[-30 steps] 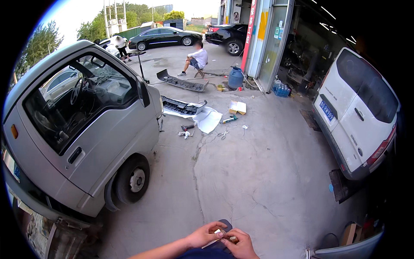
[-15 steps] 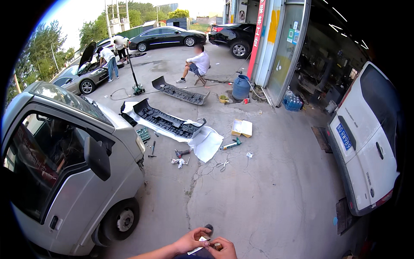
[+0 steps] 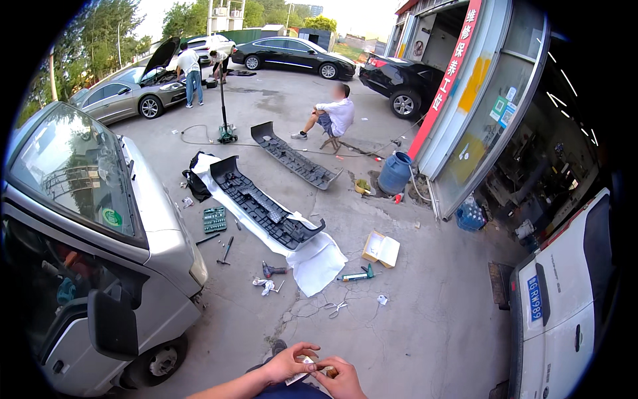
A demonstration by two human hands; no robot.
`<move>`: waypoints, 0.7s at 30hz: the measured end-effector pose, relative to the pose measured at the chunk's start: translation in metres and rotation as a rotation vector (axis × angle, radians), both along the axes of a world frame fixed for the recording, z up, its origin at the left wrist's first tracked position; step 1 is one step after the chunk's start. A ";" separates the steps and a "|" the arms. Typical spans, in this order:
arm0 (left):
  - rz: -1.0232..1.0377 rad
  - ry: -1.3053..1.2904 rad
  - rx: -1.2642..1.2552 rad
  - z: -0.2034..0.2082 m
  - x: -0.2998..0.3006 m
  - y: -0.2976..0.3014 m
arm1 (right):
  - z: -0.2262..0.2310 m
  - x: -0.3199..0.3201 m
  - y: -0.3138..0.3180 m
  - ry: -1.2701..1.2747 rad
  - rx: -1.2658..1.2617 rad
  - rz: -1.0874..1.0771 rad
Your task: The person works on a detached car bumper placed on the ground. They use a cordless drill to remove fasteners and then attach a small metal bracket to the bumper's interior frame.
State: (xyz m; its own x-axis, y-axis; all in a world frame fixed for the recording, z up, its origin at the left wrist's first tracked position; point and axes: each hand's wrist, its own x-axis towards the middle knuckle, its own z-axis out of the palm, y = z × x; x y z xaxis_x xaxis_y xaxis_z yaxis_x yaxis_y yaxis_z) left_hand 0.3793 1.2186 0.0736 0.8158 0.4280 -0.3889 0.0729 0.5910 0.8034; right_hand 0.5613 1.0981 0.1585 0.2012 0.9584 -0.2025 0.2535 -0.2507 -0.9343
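Low in the view, both my hands come together in front of my dark blue clothing. My left hand (image 3: 292, 363) is closed on a small white paper packet (image 3: 300, 376), its thumb and fingers pinching it. My right hand (image 3: 340, 380) curls beside it, fingertips meeting the left ones at the packet's edge. A small brownish thing (image 3: 331, 372) shows within the right fingers; its kind I cannot make out. Ahead on the ground lie scissors (image 3: 336, 310), a caulking gun (image 3: 357, 274), a cordless drill (image 3: 272, 270), a hammer (image 3: 227, 251) and a green socket set (image 3: 214, 219).
A black bumper (image 3: 256, 207) rests on a white sheet (image 3: 315, 271), with another bumper (image 3: 292, 157) behind. A silver van (image 3: 163, 229) stands left, a white van (image 3: 558, 326) right. An open box (image 3: 381, 249), blue barrel (image 3: 395, 174) and seated person (image 3: 340, 114) are farther off.
My view has turned and shifted, so the bumpers and tools sit lower, and more of the silver van's windscreen shows. Both hands stay together at the packet.
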 end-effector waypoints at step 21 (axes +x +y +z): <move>0.354 0.138 0.052 0.043 0.037 0.070 | -0.031 0.060 0.142 0.627 -0.253 0.100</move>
